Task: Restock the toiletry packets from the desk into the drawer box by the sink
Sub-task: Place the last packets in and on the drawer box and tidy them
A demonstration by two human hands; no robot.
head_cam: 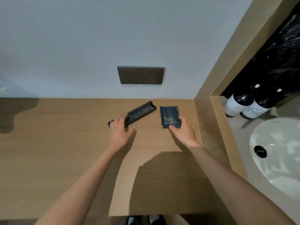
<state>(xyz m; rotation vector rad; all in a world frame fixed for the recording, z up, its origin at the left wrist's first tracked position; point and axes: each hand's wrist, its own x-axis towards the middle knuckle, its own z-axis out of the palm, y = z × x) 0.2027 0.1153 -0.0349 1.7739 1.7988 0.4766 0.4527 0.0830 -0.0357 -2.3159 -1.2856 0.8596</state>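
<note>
hotel-style bathroom nook | sink (276, 159) beside desk (65, 143) | toiletry bottles (243, 106) | wall sockets (140, 75)

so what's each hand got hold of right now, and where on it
Left hand grips the long dark packet at its near left end. Right hand pinches the flat dark packet at its near right corner. Both packets lie on the desk.

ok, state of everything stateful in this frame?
long dark packet: flat on the desk, left hand on its near end
flat dark packet: on the desk, right hand pinching its near corner
wall sockets: nothing plugged in
sink: dry, drain uncovered
</note>
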